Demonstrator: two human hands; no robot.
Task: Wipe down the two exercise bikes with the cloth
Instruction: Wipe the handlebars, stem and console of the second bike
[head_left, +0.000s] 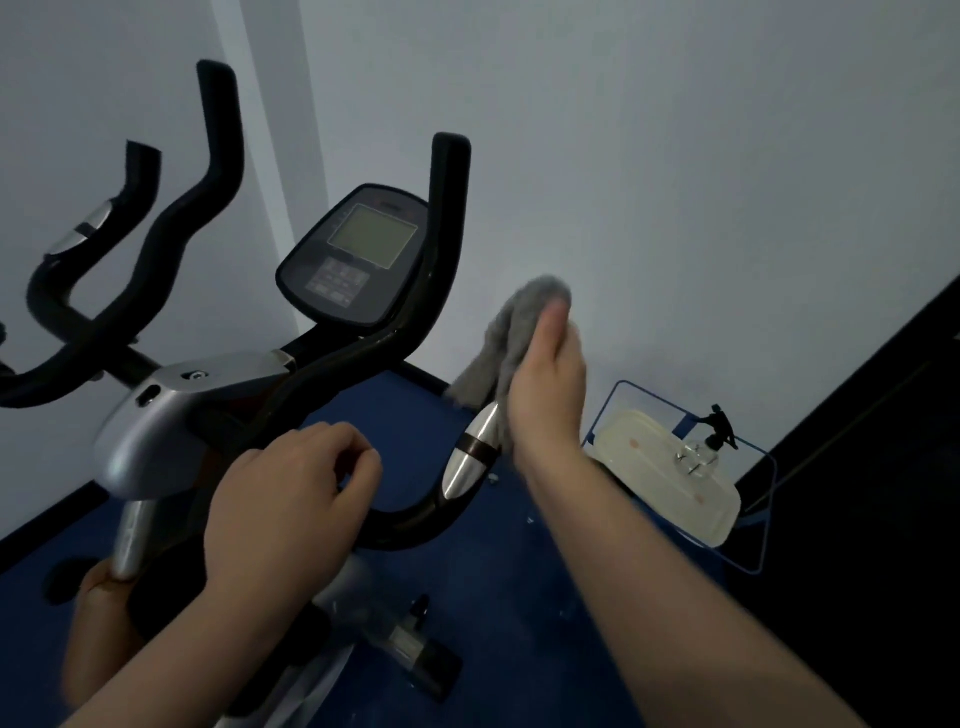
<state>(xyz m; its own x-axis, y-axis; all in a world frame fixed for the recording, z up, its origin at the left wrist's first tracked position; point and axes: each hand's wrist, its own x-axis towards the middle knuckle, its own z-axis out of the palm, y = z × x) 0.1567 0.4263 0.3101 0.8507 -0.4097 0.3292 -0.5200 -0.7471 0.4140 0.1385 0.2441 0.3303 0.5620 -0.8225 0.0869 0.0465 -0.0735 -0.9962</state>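
Now we stand at the near bike (171, 431), the biggest thing here, with its screen (363, 254) facing us. Another bike (156, 208) is on our left, and we see only its black bars; the rest is cut off. On the blue floor (519, 597) to the right sits a wire rack (763, 514) with a white tray (670, 478) and a small pump bottle (719, 426).

Our right hand (550, 384) holds the grey cloth (519, 332) up by the right bar (457, 312), just above its shiny grip (470, 452). The fingers are wrapped in the cloth, clamped on it. Our left hand (291, 499) rests on the low bar with its fingers curled round it.

What could go wrong? The cloth hangs loose, so a corner might drag and miss spots. A hard rub near the screen could press its buttons. If we swing wide, our arm might knock the bottle over.

Some things are hard to see. The right hand is blurry, so we cannot tell if the cloth touches the bar. The seat and pedals are hidden below us.
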